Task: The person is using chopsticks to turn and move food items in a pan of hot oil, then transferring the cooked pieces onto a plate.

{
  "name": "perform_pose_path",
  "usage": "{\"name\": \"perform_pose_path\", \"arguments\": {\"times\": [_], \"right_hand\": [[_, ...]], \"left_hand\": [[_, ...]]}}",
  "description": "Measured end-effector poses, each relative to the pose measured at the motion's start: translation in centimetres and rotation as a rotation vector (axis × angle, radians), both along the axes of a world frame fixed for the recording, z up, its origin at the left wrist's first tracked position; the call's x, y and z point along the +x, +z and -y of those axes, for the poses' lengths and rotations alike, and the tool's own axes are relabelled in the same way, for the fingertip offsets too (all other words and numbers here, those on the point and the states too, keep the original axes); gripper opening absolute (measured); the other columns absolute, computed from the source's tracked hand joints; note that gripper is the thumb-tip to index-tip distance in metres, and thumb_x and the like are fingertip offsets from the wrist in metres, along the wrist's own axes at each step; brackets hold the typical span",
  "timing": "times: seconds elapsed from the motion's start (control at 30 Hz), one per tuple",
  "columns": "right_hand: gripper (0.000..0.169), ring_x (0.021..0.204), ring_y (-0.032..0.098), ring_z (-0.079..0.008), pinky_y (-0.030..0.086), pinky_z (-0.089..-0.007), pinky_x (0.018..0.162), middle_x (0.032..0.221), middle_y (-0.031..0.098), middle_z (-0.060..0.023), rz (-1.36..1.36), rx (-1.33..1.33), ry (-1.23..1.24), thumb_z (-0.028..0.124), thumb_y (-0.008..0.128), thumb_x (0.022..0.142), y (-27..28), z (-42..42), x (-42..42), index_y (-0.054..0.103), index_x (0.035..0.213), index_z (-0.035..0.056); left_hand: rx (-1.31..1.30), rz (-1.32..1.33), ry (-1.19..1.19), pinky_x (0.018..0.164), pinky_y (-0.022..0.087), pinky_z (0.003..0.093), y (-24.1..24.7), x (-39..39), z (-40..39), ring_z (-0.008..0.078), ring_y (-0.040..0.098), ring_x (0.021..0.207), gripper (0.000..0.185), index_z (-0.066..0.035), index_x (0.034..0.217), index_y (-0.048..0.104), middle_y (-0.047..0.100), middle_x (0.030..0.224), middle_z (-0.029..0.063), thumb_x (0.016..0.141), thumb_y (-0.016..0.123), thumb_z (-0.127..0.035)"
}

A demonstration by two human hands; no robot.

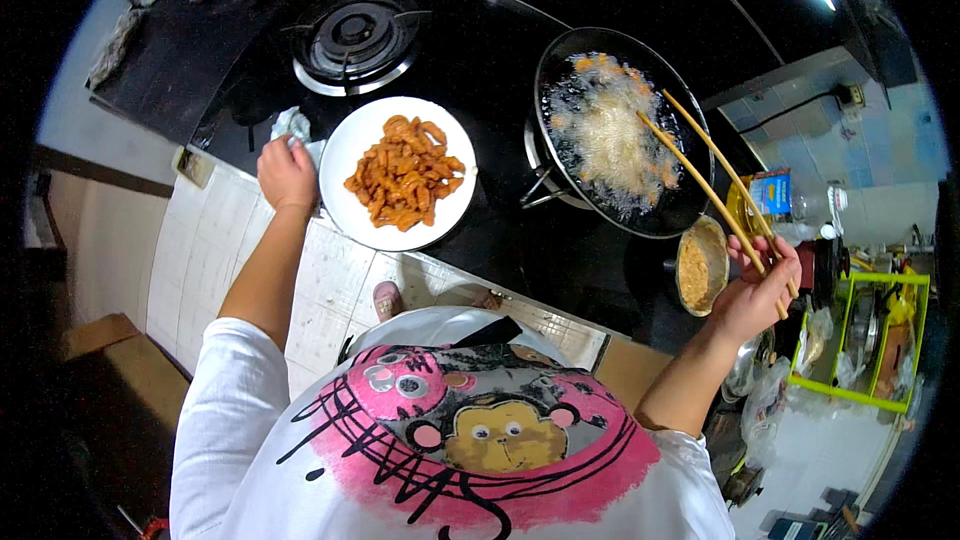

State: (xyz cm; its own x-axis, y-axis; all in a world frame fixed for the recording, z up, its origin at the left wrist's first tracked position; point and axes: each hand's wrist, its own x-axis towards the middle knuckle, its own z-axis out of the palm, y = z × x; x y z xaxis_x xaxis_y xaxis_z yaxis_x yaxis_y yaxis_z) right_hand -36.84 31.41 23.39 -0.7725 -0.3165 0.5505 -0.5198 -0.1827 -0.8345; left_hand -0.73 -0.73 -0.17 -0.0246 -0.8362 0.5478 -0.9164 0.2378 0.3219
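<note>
A black wok (546, 75) of bubbling oil stands on the right burner, with orange-brown pieces frying around pale foam. My right hand (757, 285) grips a pair of long wooden chopsticks (703, 178), whose tips reach over the oil inside the wok's right side. Left of the wok, a white plate (337, 202) bears a heap of browned fried pieces (409, 172). My left hand (287, 174) is beside the plate's left edge, its fingers on a crumpled pale cloth or paper (291, 124); whether they grip it is hard to tell.
A bare gas burner (354, 31) lies behind the plate on the black stovetop (499, 255). A bowl of tan, crumbly stuff (694, 270) sits between the wok and my right hand. Oil bottles (806, 204) and a green-framed rack (857, 382) stand at the right.
</note>
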Motion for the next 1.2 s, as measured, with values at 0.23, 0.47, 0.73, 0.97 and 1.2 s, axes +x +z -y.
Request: {"name": "perform_pose_path", "arguments": {"times": [0.23, 0.47, 0.73, 0.97, 1.2], "right_hand": [[0.033, 0.051, 0.057, -0.0197, 0.047, -0.023, 0.044, 0.088, 0.055, -0.017, 0.217, 0.139, -0.007, 0.027, 0.04, 0.088, 0.0, -2.6, -2.6, 0.046, 0.101, -0.0026], [0.031, 0.054, 0.059, -0.02, 0.042, -0.0201, 0.035, 0.089, 0.055, -0.0147, 0.445, 0.168, 0.065, 0.026, 0.041, 0.088, -1.4, -3.2, -3.8, 0.045, 0.105, -0.0002], [0.034, 0.055, 0.059, -0.0219, 0.051, -0.0251, 0.045, 0.074, 0.055, -0.014, 0.441, 0.107, 0.005, 0.029, 0.035, 0.089, -5.3, -1.8, -4.2, 0.047, 0.091, -0.0037], [0.034, 0.051, 0.058, -0.0224, 0.052, -0.026, 0.045, 0.07, 0.055, -0.0146, 0.411, 0.002, -0.069, 0.028, 0.033, 0.09, -6.6, -1.8, -4.2, 0.046, 0.085, -0.0033], [0.033, 0.05, 0.058, -0.0214, 0.051, -0.0262, 0.044, 0.069, 0.054, -0.0139, 0.549, -0.094, -0.082, 0.03, 0.033, 0.09, -6.8, -2.0, -4.2, 0.044, 0.085, -0.0005]], "left_hand": [[0.039, 0.007, -0.001, 0.074, 0.04, 0.0381, -0.2, 0.0, -0.1, 0.0296, 0.05, 0.085, 0.021, -0.006, 0.091, 0.053, 0.054, 0.09, 0.0124, 0.079, 0.046, -0.022], [0.086, 0.023, 0.013, 0.075, 0.04, 0.0374, 0.4, -0.2, -0.5, 0.0294, 0.049, 0.086, 0.022, -0.006, 0.092, 0.054, 0.053, 0.092, 0.0123, 0.08, 0.045, -0.022], [0.062, 0.031, 0.008, 0.073, 0.039, 0.0384, 0.2, -0.2, -0.3, 0.0301, 0.049, 0.083, 0.021, -0.006, 0.092, 0.054, 0.053, 0.089, 0.0124, 0.079, 0.046, -0.022], [0.048, 0.029, 0.011, 0.072, 0.039, 0.0388, 0.2, -0.4, -0.3, 0.0305, 0.049, 0.082, 0.021, -0.006, 0.091, 0.053, 0.053, 0.087, 0.0123, 0.079, 0.047, -0.022], [0.063, 0.027, 0.018, 0.072, 0.04, 0.0387, 0.1, -0.2, -0.3, 0.0304, 0.049, 0.082, 0.022, -0.006, 0.091, 0.053, 0.053, 0.088, 0.0123, 0.079, 0.046, -0.023]]}}
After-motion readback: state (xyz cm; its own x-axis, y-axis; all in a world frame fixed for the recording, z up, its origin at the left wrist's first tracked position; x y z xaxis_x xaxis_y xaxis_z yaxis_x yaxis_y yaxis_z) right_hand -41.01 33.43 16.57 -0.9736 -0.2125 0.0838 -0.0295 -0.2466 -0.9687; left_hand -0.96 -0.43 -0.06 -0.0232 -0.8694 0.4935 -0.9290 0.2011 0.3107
